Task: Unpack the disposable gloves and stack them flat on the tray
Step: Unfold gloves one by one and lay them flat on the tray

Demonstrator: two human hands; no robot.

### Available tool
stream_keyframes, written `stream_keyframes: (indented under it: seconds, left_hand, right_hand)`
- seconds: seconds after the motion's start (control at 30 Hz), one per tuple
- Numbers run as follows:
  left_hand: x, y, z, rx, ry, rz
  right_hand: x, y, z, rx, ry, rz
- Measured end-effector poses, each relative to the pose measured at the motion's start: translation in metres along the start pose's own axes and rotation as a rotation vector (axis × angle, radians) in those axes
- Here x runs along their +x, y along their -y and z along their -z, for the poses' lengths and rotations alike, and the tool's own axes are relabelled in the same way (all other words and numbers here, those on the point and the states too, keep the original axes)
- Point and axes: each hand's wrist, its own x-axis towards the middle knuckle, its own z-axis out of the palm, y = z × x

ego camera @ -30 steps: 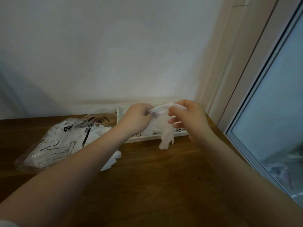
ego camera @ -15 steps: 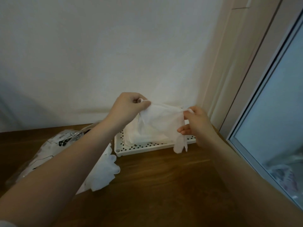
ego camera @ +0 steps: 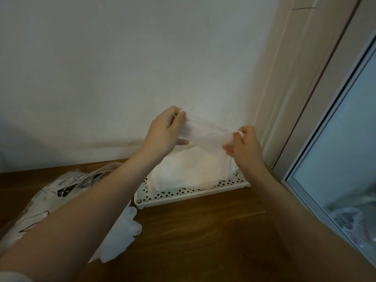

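Stretching a thin white glove (ego camera: 205, 132) out in mid-air, both hands are up above the tray (ego camera: 189, 197), which sits against the wall (ego camera: 122, 68) at the back of the wooden table (ego camera: 203, 231). The left hand (ego camera: 164, 133) pinches one end between thumb and fingertips, and the right hand (ego camera: 246, 145) pinches the other end the same way, a bit lower, so the glove runs taut and slanted between them. It's so sheer against the pale wall that I honestly can't make out which end is the cuff, and the lower part blurs into the pile (ego camera: 189, 169) of gloves lying on the tray right below it. Can't tell if it touches the pile or just hangs in front.

The left forearm covers the tray's left side and a chunk of the bag (ego camera: 53, 192), a clear plastic pack with black print too blurry to read. A few loose gloves (ego camera: 122, 235) stick out from under that arm, onto the table near the tray's front corner. On the right, a glass door (ego camera: 345, 159) is cut off by the frame edge.
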Motion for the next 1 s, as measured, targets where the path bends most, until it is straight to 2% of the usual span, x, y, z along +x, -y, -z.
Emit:
stream_keyframes:
  seconds: [0.07,0.17,0.27,0.33,0.4,0.47,0.53,0.6,0.63,0.7,0.77,0.8,1.0]
  left_hand:
    - [0.007,0.011,0.003,0.037,-0.008,-0.021]
    - [0.013,0.030,0.009,0.196,0.047,-0.092]
    - [0.006,0.046,0.015,0.423,0.165,-0.099]
    - [0.001,0.058,0.020,0.536,0.299,-0.082]
    - [-0.003,0.070,0.025,0.632,0.442,-0.086]
    - [-0.005,0.075,0.031,0.680,0.520,-0.101]
    - [-0.008,0.073,0.035,0.694,0.523,-0.129]
    - [-0.009,0.073,0.040,0.704,0.519,-0.183]
    - [-0.010,0.076,0.044,0.723,0.542,-0.196]
    - [-0.014,0.079,0.050,0.768,0.633,-0.184]
    - [-0.019,0.082,0.052,0.809,0.710,-0.137]
    - [-0.022,0.084,0.053,0.816,0.724,-0.115]
    - [-0.026,0.091,0.053,0.836,0.688,0.012]
  right_hand:
    - [0.004,-0.003,0.001,-0.199,0.007,0.178]
    - [0.011,-0.013,0.003,-0.284,0.018,0.295]
    - [0.012,-0.034,0.001,-0.433,0.168,0.201]
    - [0.009,-0.046,0.000,-0.562,0.332,0.069]
    - [0.009,-0.050,0.001,-0.679,0.427,0.026]
    - [0.010,-0.050,0.002,-0.901,0.410,0.107]
    - [0.008,-0.047,0.000,-1.059,0.268,0.191]
    - [0.003,-0.039,-0.007,-1.014,0.135,0.316]
    - [0.001,-0.035,-0.014,-0.938,0.130,0.386]
    - [0.001,-0.032,-0.029,-0.803,0.294,0.440]
    - [0.001,-0.039,-0.046,-0.789,0.479,0.387]
    - [0.001,-0.043,-0.051,-0.814,0.516,0.360]
    - [0.016,-0.069,-0.041,-1.151,0.550,0.128]
